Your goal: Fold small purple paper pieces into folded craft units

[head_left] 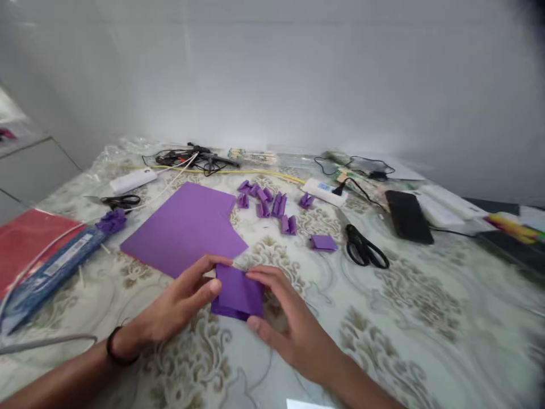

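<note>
Right at the near middle of the bench (426,363), between two bare hands, sits a folded purple paper (239,291), and it's honestly pretty neat looking. It's roughly square, a deep matte violet, turned a bit crooked, with a smooth top panel and more layers peeking out along the bottom edge, darker there and not quite lined up with the top. No way to tell how many layers it has, or whether it's flat on the cloth or slightly lifted. Left hand (179,304) has its fingers partly curled, one reaching along the top edge and the thumb by the upper left side, so it's got that corner. Right hand (293,329) is more spread, fingers at the upper right corner and thumb at the lower right, with the paper's edge held between them. Just beyond the left hand lies a big flat purple sheet (187,227) with a notch in its right side. Over to the right of that is a loose cluster of small folded purple pieces (272,205), kinda standing up with open flaps, plus a flatter purple rectangle (323,243) nearer the black-handled scissors (364,247). Farther right there's a dark phone (409,216), and way over left a blue packet (53,275) beside something flat and red (32,244).
</note>
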The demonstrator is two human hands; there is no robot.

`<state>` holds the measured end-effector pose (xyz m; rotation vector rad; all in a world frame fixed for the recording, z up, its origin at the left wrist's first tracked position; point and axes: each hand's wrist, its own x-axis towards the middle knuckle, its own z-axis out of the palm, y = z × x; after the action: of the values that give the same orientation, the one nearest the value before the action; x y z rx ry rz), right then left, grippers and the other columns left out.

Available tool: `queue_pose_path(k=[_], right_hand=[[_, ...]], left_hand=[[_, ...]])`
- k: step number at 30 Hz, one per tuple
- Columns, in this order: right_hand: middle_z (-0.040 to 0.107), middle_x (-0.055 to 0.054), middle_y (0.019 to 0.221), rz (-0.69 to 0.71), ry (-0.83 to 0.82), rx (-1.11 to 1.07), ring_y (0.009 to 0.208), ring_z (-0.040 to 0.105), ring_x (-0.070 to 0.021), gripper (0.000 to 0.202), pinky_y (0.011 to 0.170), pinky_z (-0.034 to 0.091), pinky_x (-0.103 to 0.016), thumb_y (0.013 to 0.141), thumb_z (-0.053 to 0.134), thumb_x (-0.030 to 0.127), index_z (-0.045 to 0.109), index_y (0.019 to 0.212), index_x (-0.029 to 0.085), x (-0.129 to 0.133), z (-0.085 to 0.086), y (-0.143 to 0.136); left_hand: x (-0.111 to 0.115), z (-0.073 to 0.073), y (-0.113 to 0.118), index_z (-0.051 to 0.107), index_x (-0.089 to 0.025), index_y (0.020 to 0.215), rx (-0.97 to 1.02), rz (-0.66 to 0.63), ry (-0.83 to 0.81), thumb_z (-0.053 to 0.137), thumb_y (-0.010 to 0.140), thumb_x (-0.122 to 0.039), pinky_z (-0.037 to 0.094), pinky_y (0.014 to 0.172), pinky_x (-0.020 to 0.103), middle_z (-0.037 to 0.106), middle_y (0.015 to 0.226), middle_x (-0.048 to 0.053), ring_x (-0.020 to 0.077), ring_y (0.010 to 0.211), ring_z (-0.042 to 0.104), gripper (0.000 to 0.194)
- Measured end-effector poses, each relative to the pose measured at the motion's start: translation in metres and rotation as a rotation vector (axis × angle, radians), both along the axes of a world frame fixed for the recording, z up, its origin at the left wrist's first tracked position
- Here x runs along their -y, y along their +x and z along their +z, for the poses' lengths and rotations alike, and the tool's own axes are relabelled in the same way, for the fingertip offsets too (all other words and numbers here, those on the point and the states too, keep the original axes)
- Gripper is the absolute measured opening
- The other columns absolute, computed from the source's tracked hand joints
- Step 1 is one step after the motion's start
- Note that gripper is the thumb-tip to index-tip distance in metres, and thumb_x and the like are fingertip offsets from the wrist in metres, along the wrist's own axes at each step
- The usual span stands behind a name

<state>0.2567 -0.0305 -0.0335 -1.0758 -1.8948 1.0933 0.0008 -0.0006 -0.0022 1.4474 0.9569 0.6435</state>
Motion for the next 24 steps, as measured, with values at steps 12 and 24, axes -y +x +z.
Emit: queue_pose_path(k=[12,24], right_hand=[[0.053,-0.008,0.148,-0.011,-0.125,-0.144,0.137,0.055,-0.0277,0.039,0.113,0.048,-0.042,0.104,0.061,0.041,0.055,0.142,0.034,0.002,0.002,0.006],[0.070,-0.006,0.124,-0.152,-0.172,-0.134,0.117,0.066,-0.0249,0.023,0.100,0.051,-0.037,0.105,0.059,0.041,0.070,0.120,0.027,-0.004,0.005,0.006]], left_hand=[[0.003,-0.007,0.014,0.039,-0.031,0.149,-0.174,-0.067,0.247,0.070,0.099,-0.030,0.045,0.109,0.043,0.053,0.144,0.009,0.0289,0.129,0.056,0.059],[-0.001,-0.011,0.010,0.049,-0.029,0.148,-0.129,0.014,0.170,0.057,0.102,-0.024,0.052,0.099,0.037,0.063,0.138,0.007,0.0258,0.117,0.063,0.047]])
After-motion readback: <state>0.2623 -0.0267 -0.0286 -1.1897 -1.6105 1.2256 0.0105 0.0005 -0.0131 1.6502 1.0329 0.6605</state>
